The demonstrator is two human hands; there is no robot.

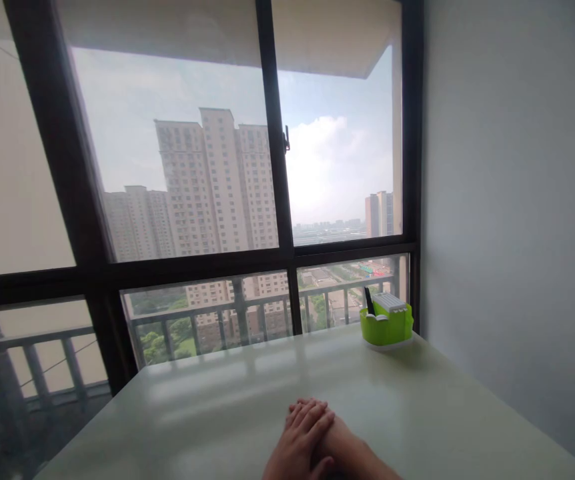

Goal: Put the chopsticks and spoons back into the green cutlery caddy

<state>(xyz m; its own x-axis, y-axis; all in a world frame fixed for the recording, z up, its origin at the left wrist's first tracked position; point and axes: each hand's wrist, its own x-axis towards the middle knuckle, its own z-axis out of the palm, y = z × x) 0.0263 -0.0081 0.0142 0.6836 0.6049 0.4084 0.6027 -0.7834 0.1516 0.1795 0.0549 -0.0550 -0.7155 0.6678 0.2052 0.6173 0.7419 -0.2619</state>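
Observation:
At the bottom of the head view, my left hand (pixel 301 430) rests across the back of my right hand (pixel 335 432). The fingers of the left hand lie stretched over it, with small gaps between them, and the thumb sits lower down near the right wrist. Most of my right hand is covered, so its fingers cannot be made out. Both hands are low over the near part of a pale, glossy table (pixel 217 413). No object shows in or between them.
A bright green desk organizer (pixel 386 327) with a black pen-like item and a white-grey top stands at the table's far right corner. Behind the table are dark-framed windows (pixel 192 268), with a railing and tall buildings outside. A plain wall (pixel 512 200) borders the right side.

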